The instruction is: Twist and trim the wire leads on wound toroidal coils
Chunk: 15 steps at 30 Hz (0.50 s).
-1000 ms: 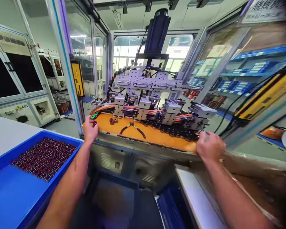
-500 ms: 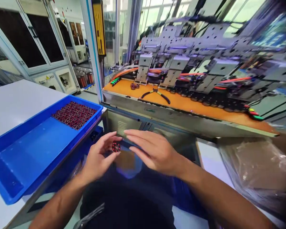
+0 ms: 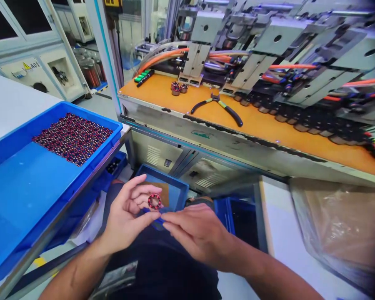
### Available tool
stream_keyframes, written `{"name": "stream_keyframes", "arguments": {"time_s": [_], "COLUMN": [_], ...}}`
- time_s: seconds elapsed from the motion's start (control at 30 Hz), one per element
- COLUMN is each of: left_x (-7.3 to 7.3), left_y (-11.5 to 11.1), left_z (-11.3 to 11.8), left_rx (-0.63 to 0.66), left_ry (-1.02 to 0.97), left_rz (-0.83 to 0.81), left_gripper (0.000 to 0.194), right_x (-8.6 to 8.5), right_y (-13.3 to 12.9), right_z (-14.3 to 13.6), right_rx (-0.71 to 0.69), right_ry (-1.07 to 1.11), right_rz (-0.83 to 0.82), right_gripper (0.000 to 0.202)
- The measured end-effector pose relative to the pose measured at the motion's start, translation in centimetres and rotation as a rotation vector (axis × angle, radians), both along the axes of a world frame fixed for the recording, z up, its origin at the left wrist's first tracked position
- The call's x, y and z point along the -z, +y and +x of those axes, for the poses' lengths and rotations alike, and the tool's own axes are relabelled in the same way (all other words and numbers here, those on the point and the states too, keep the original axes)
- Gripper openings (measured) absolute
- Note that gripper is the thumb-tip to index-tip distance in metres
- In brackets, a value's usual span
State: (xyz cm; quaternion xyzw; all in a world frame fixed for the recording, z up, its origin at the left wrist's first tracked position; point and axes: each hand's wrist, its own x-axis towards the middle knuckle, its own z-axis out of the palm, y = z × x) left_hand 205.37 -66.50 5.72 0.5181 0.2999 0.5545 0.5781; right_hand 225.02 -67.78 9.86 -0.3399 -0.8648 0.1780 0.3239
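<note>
My left hand point(image 3: 128, 210) holds a small ring-shaped motor stator point(image 3: 154, 201), red and dark around an open centre, between its fingers and thumb. The ring's face is turned towards me. Just below and to the right, my right hand point(image 3: 195, 229) has its thumb and fingertips drawn together in a pinch near the ring's lower edge and the left thumb tip. Whatever lies in that pinch is too small to make out. Beside me at the left, a blue tray point(image 3: 46, 187) contains a dense block of similar small stators point(image 3: 76, 137) in its far part.
On the orange machine bench point(image 3: 162, 93) lie cutting pliers point(image 3: 217, 106), several stators point(image 3: 177, 87) and a green-and-black strip point(image 3: 143, 78). Dark round parts point(image 3: 287, 112) line up under the machine heads. A blue bin point(image 3: 178, 191) sits low ahead; plastic-wrapped cardboard point(image 3: 343, 225) is at right.
My view has tilted down and come closer to the bench. The right hand, earlier apart with fingers spread, has come down to the stator and pinched. The stator stays in my left hand.
</note>
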Motion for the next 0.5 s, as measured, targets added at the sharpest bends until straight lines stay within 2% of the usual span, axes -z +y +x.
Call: {"name": "stream_keyframes", "arguments": {"time_s": [0.13, 0.27, 0.37, 0.43, 0.5], "left_x": [-0.2, -0.7, -1.0, -1.2, -1.4], "left_y": [1.2, 1.9, 2.1, 2.1, 2.0], "left_z": [1.0, 1.4, 1.2, 1.0, 0.7], "left_rx": [-0.04, -0.057, -0.053, -0.029, 0.016], "left_ry": [0.006, 0.009, 0.05, 0.073, 0.08], "left_rz": [0.047, 0.087, 0.189, 0.28, 0.354], "left_gripper": [0.066, 0.065, 0.07, 0.076, 0.08], "right_x": [0.2, 0.7, 0.5, 0.0, -0.8], "right_y": [-0.8, -1.3, -0.6, 0.2, 1.1], "right_z": [0.1, 0.7, 1.1, 1.0, 0.3], "right_rx": [0.07, 0.001, 0.012, 0.106, 0.177], "right_ry": [0.072, 0.169, 0.28, 0.464, 0.679], "right_rz": [-0.024, -0.054, -0.234, -0.398, -0.567], "right_gripper": [0.012, 0.018, 0.027, 0.041, 0.038]}}
